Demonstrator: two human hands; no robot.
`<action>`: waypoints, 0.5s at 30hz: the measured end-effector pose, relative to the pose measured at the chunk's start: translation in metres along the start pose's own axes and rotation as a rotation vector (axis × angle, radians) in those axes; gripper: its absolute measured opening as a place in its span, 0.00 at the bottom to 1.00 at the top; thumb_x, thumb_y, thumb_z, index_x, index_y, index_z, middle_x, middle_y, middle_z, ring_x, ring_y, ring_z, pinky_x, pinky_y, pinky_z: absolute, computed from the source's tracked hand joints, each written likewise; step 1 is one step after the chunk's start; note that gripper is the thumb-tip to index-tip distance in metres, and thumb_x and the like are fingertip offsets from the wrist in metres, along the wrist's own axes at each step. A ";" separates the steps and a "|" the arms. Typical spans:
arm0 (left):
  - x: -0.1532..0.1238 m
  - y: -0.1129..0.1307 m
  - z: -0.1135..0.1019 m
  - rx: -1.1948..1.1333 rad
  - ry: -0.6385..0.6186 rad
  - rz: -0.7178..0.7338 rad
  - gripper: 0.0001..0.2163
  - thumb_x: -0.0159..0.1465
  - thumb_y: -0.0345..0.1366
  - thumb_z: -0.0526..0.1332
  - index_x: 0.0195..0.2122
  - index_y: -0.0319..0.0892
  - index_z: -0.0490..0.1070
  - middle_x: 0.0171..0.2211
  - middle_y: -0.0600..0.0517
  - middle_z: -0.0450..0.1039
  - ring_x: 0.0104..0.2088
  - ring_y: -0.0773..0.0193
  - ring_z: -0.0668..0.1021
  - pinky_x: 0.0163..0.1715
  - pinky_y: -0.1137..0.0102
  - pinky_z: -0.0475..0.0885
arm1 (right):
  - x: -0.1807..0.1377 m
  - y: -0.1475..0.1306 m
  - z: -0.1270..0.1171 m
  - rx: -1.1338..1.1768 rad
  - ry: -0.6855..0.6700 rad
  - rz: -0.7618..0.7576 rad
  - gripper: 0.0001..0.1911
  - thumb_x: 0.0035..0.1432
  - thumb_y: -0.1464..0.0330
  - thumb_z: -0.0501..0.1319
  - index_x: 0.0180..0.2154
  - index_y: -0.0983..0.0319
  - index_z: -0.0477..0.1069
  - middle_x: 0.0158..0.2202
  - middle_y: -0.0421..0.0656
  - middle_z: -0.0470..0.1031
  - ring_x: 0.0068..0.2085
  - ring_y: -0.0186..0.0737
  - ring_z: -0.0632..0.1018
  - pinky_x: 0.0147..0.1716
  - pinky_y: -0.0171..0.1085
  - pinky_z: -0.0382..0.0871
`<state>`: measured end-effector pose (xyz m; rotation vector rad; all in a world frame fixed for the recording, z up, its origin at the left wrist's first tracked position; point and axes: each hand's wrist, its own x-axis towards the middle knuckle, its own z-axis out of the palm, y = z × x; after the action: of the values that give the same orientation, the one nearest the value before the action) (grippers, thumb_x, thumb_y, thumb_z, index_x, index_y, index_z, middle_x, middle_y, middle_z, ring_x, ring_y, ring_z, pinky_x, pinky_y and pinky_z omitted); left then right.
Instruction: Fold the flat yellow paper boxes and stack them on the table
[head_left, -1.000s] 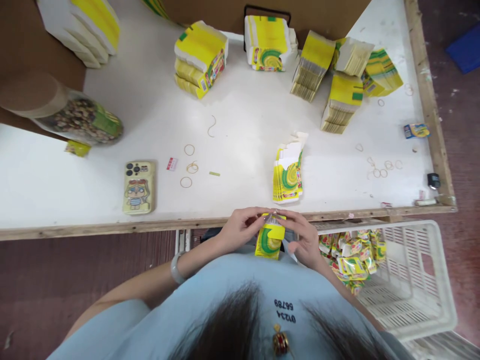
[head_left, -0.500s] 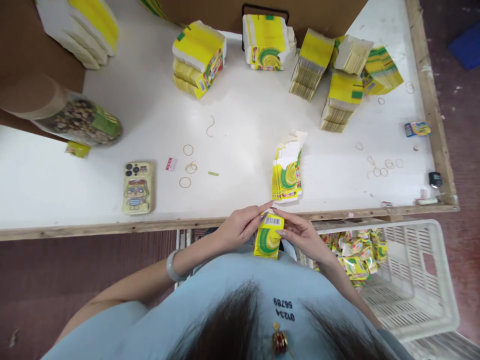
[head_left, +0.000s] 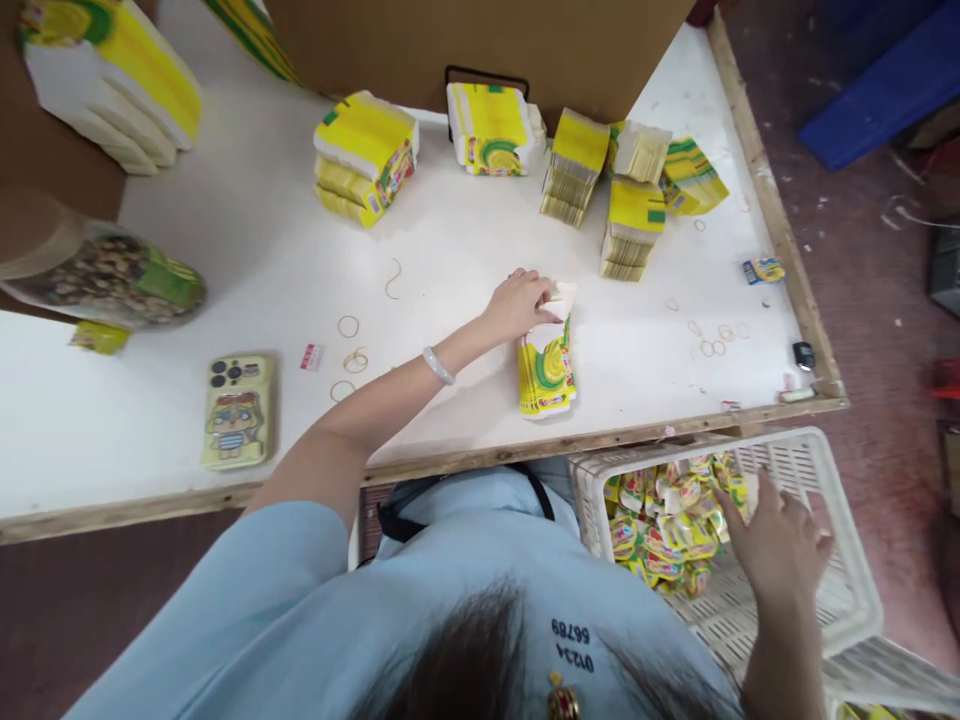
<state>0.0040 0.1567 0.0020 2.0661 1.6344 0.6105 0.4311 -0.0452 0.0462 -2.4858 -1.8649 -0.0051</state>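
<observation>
On the table lies a fanned stack of flat yellow-and-green cartons (head_left: 546, 378), their white flaps pointing away from me. My left hand (head_left: 523, 303) reaches over the flap end, its fingers closed around a carton flap. Fingers hide part of the flaps, so how many cartons they grip does not show. Off to the right, my right hand (head_left: 782, 540) is held over a white plastic crate (head_left: 851, 560), fingers spread and holding nothing. Inside the crate is a heap of small yellow cartons (head_left: 664, 520).
Several bundles of flat cartons (head_left: 634, 225) stand along the back, near a brown cardboard box (head_left: 465, 40). At left are a phone (head_left: 238, 410) and a jar (head_left: 112, 275). Rubber bands (head_left: 355, 358) are scattered about. A wooden rim (head_left: 622, 437) edges the table.
The single carton has left my hands. My left hand has moved forward onto the carton stack, and my right hand has swung right over the crate and opened. The view has shifted.
</observation>
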 end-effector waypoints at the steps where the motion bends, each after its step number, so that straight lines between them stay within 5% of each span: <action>1: 0.005 -0.001 0.000 0.013 -0.025 0.044 0.13 0.64 0.40 0.71 0.41 0.34 0.78 0.41 0.42 0.75 0.50 0.48 0.73 0.52 0.57 0.69 | 0.000 -0.001 -0.002 -0.029 0.048 -0.009 0.43 0.62 0.40 0.51 0.62 0.66 0.71 0.54 0.69 0.75 0.56 0.78 0.75 0.53 0.76 0.64; 4: 0.006 -0.004 -0.008 0.039 0.051 0.173 0.13 0.71 0.40 0.62 0.37 0.36 0.82 0.44 0.39 0.76 0.53 0.47 0.72 0.54 0.53 0.67 | 0.006 -0.037 0.002 0.167 0.123 -0.155 0.44 0.65 0.42 0.50 0.65 0.70 0.66 0.58 0.68 0.74 0.61 0.71 0.74 0.59 0.69 0.66; 8: -0.019 0.009 -0.032 -0.104 0.275 0.279 0.15 0.74 0.40 0.57 0.47 0.40 0.82 0.56 0.39 0.76 0.56 0.52 0.73 0.56 0.56 0.68 | 0.026 -0.137 0.015 0.544 0.289 -0.408 0.36 0.66 0.49 0.58 0.66 0.65 0.64 0.64 0.61 0.70 0.70 0.62 0.65 0.67 0.66 0.58; 11: -0.050 0.033 -0.046 -0.366 0.279 0.256 0.19 0.76 0.42 0.52 0.48 0.37 0.81 0.39 0.46 0.81 0.36 0.65 0.78 0.39 0.70 0.72 | 0.037 -0.215 0.024 0.817 0.373 -0.549 0.34 0.65 0.52 0.61 0.67 0.60 0.61 0.66 0.58 0.67 0.71 0.60 0.64 0.67 0.68 0.57; 15: -0.090 0.055 -0.052 -0.541 0.281 0.147 0.24 0.75 0.49 0.52 0.42 0.35 0.82 0.23 0.54 0.73 0.21 0.72 0.69 0.24 0.75 0.64 | 0.032 -0.274 0.034 1.039 0.288 -0.578 0.29 0.61 0.51 0.65 0.58 0.59 0.70 0.51 0.54 0.78 0.53 0.54 0.79 0.57 0.57 0.73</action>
<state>-0.0020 0.0607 0.0700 1.7557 1.2656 1.2844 0.1765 0.0630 0.0197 -1.1765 -1.7208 0.4349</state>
